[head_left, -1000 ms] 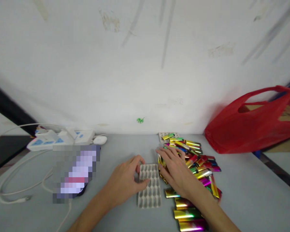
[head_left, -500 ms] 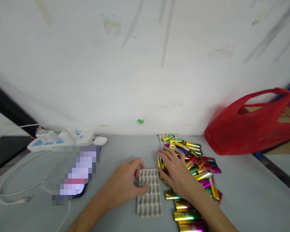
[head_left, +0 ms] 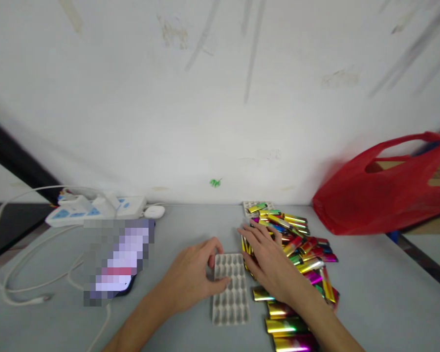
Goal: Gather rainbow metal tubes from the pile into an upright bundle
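Metallic foil in gold, pink, green and red covers the pile of small flat packets (head_left: 300, 259) on the right of the grey worktop (head_left: 176, 234). They overlap too much to count, the right forearm hides part of the pile, and the nearest packets are cut off by the bottom edge of the view. The right hand (head_left: 269, 261) lies palm down on the pile's left edge, its fingers (head_left: 250, 233) spread and flat; whether they grip a packet beneath cannot be told. Just to its left sits 1 pale moulded tray (head_left: 230, 288) with rows of small hollows, lengthwise away from the person. The left hand (head_left: 194, 274) holds this tray at its left edge: the thumb rests on the hollows, and the curled fingers touch the far corner. A 2nd tray (head_left: 250, 206) of the same kind lies at the wall, mostly buried under packets. 1 red plastic bag (head_left: 381, 195) stands at the right, cut off by the frame, with something brown inside that is hard to make out. On the left are 1 white power strip (head_left: 95, 211), white cables (head_left: 22, 274), 1 small white oval object (head_left: 154, 211) and a blurred-out flat object (head_left: 119, 261).
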Tool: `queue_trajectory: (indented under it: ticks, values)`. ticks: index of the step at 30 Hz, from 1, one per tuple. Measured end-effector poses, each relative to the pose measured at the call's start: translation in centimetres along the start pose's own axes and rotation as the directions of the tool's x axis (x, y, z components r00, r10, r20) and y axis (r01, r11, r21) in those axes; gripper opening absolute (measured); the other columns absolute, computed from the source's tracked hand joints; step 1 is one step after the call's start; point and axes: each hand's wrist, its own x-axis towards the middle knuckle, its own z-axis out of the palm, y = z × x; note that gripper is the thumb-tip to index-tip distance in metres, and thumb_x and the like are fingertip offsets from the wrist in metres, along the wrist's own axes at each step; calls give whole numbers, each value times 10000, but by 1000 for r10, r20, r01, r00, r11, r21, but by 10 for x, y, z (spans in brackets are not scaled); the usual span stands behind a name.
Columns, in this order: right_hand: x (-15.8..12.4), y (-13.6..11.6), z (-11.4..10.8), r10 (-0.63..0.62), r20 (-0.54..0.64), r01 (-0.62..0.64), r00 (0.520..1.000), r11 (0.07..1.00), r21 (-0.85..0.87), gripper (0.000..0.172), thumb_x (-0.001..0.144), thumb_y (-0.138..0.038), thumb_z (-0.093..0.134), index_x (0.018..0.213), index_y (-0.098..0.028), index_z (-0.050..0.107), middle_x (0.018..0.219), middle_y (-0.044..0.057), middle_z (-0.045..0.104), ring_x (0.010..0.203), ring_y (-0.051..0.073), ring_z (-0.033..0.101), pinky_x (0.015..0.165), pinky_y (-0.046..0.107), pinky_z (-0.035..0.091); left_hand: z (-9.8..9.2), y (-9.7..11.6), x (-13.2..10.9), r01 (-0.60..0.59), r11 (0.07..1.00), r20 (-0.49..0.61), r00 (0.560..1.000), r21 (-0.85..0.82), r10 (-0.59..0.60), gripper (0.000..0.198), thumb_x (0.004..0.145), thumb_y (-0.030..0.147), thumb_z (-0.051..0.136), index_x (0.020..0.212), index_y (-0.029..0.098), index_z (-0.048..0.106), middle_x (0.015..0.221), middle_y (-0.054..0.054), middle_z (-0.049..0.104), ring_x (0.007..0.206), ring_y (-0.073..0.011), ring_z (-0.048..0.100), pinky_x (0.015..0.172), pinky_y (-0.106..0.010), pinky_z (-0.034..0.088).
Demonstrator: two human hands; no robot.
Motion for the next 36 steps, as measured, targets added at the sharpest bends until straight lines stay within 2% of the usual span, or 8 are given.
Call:
queue_trajectory:
  ticks: [9, 26, 30, 36]
  values:
    - [-1, 2, -1, -17, 1, 17, 1000, 1000, 5, 561, 1049, -204, 588, 1607, -200, 536, 1599, 163, 621, 1577, 349, 429, 1302, 616, 262, -3, -3, -1, -8, 1000, 34, 999, 17, 8, 359, 807, 370, 846, 1066, 254, 625, 865, 69, 645, 784, -180, 626, 705, -293, 355]
    - [0, 1, -2, -26, 5, 26, 1000, 997, 79, 545, 1046, -176, 569, 1587, -196, 508, 1546, 167, 636, 1543, 370, 426, 1268, 614, 248, -2, -5, 0, -9, 1000, 49, 999, 19, 8, 382, 809, 401, 849, 1077, 257, 618, 863, 66, 643, 770, -187, 619, 691, -297, 337]
    - [1, 1, -3, -9, 14, 8, 1000, 995, 104, 550, 1040, -191, 604, 1581, -204, 507, 1541, 171, 624, 1535, 378, 423, 1249, 604, 280, -5, -3, 0, 3, 1000, 61, 998, 24, -4, 374, 815, 410, 846, 1057, 250, 611, 849, 67, 631, 774, -189, 619, 691, -298, 336]
    - [1, 2, -1, -29, -29, 33, 999, 990, 138, 658, 977, -145, 671, 1598, -258, 487, 1509, 147, 630, 1445, 372, 485, 1175, 571, 379, -5, -6, -1, 13, 1000, 69, 998, 22, -14, 383, 817, 439, 845, 1054, 252, 608, 854, 66, 633, 784, -195, 621, 694, -301, 339]
